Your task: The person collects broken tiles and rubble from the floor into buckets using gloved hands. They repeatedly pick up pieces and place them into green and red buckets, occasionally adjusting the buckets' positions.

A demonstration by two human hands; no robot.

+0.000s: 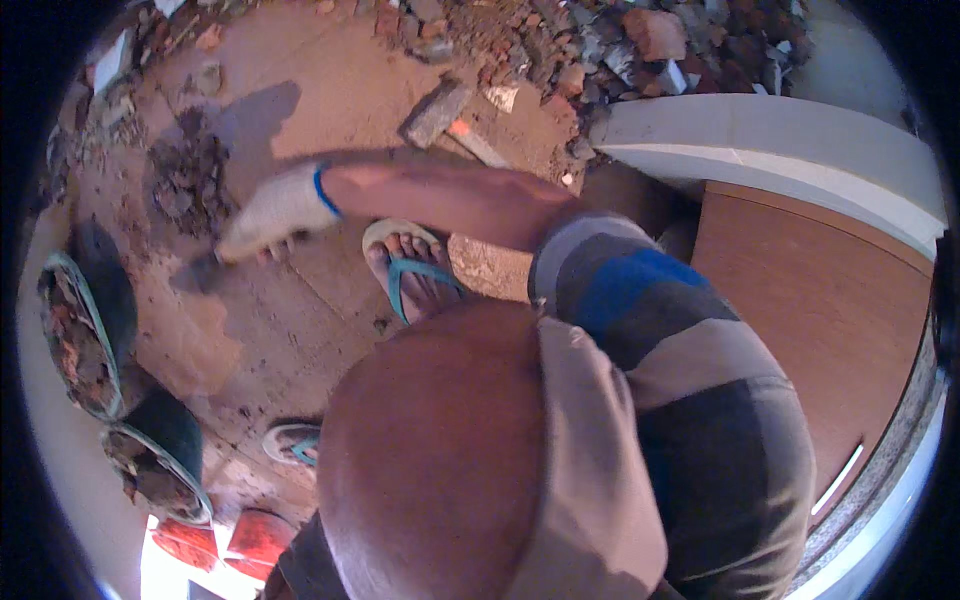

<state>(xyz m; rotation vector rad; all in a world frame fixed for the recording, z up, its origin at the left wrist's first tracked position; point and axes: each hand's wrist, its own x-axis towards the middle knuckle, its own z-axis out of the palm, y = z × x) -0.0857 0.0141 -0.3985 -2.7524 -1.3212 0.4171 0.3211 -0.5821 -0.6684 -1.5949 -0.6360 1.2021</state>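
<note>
My right arm, in a striped grey and blue sleeve, stretches across to the left. My right hand [278, 215] wears a cream glove with a blue cuff, low over the dusty floor. Its fingers point down and appear apart, and no held thing shows. Just beyond it is a small heap of dark rubble [188, 175]. A hammer [436, 112] with a grey block head and an orange-banded handle lies past my forearm. My left hand is out of view. My bare knee [430, 430] fills the lower middle, above a foot in a teal-strapped flip-flop [405, 270].
Two green buckets of debris, one farther [80, 335] and one nearer [155, 470], stand at the left. Red-orange objects [260, 540] are behind them. Broken brick and stone [655, 40] cover the far side. A pale ledge [760, 130] and brown panel [810, 300] border the right.
</note>
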